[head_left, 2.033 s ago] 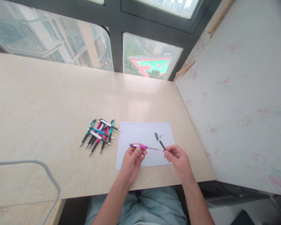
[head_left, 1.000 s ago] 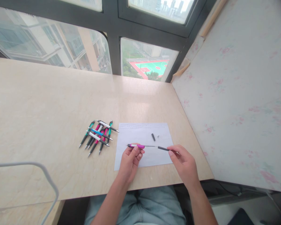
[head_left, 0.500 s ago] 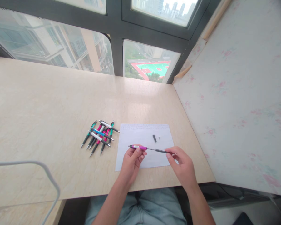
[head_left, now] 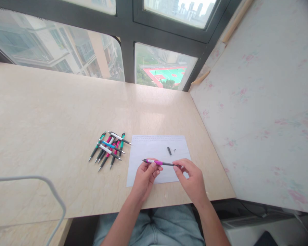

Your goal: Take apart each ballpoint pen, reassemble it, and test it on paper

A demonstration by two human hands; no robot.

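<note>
My left hand point(head_left: 146, 176) is closed around the purple barrel of a ballpoint pen point(head_left: 157, 162), which lies level above the paper. At the pen's right end, my right hand point(head_left: 191, 174) pinches the dark front section point(head_left: 168, 164), its tip hidden by the fingers. That section meets the purple barrel, with no bare refill showing between them. On the white sheet point(head_left: 146, 147) just beyond my hands lie a short black tube-shaped grip point(head_left: 169, 151) and a tiny metallic piece point(head_left: 174, 150), too small to make out fully.
Several click pens point(head_left: 109, 150) in green, pink, blue and white are piled left of the sheet. A grey cable point(head_left: 50, 186) curves over the lower left of the beige tabletop point(head_left: 66, 112). A papered wall point(head_left: 259, 119) borders the right side; windows stand behind.
My right hand has moved left, bringing the dark front section up against the purple barrel. The thin refill that showed between them is covered now. My left hand has barely moved.
</note>
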